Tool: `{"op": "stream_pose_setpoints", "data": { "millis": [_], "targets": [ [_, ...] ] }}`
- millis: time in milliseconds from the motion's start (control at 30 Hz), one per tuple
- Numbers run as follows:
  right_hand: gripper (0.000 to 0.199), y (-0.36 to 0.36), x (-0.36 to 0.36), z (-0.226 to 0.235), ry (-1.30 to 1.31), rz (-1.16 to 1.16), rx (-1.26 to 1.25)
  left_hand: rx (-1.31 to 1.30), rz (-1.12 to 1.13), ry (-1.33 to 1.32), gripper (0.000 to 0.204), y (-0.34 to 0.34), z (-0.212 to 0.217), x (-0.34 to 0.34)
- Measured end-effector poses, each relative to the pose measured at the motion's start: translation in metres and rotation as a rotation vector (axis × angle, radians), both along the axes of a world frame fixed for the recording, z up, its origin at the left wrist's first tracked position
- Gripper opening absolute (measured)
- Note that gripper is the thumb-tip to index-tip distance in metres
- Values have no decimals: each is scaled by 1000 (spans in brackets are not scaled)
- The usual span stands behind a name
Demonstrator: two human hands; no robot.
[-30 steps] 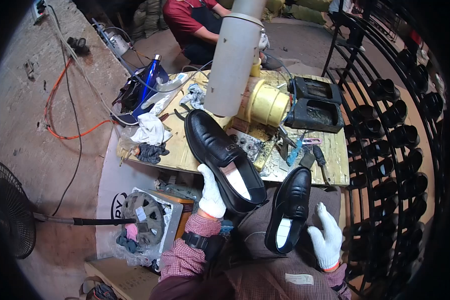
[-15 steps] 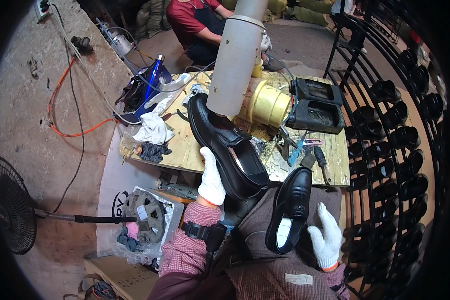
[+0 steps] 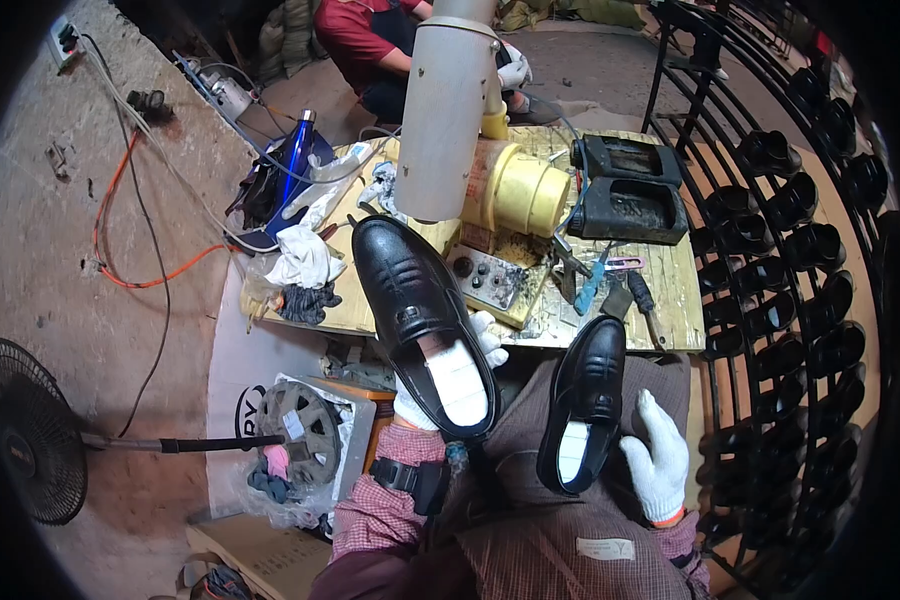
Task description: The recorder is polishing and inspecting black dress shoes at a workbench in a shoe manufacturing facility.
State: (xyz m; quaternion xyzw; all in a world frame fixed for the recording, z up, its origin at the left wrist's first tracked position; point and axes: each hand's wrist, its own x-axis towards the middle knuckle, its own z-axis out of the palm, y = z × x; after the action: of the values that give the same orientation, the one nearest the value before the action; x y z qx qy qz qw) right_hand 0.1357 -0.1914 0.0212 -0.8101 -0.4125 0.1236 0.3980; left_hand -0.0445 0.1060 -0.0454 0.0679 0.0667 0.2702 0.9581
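A black leather loafer (image 3: pixel 407 320) is held up in front of me by my left hand (image 3: pixel 410 408), which wears a white knitted glove. The fingers wrap under the sole and come out on the shoe's right side; much of the palm is hidden beneath it. The opening faces up, showing a white insole (image 3: pixel 460 385). A second black loafer (image 3: pixel 592 385) rests on my lap, toe pointing away. Just right of it is my right hand (image 3: pixel 656 455), gloved in white too, fingers stretched and holding nothing. Above the held shoe's toe hangs a grey metal tube (image 3: pixel 444 120).
Past the shoes stands a worktable (image 3: pixel 670 310) with a yellow machine part (image 3: pixel 530 190), a control box (image 3: pixel 485 278), black trays (image 3: pixel 630 210), hand tools and rags. Shoe racks (image 3: pixel 800 400) line the right, a fan (image 3: pixel 25 430) the left. Another person (image 3: pixel 375 50) sits beyond.
My left hand has turned the held loafer, so its top and insole now face me, and its toe has come out from under the tube. The right hand has hardly moved.
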Motion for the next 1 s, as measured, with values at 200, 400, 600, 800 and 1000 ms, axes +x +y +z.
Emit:
{"op": "stream_pose_setpoints", "data": {
  "millis": [200,400,600,800,1000],
  "targets": [
    [58,9,4,6,32,11,-20,187,109,243,74,27,5,15],
    [54,10,11,19,-433,527,-122,72,103,130,93,52,14,21],
    [62,6,4,14,-362,703,-232,236,224,183,97,72,11,30],
    [61,16,2,2,-293,771,-414,390,348,198,75,72,18,42],
    [64,18,4,3,-324,760,-375,379,73,-442,88,96,24,37]
  ]
}}
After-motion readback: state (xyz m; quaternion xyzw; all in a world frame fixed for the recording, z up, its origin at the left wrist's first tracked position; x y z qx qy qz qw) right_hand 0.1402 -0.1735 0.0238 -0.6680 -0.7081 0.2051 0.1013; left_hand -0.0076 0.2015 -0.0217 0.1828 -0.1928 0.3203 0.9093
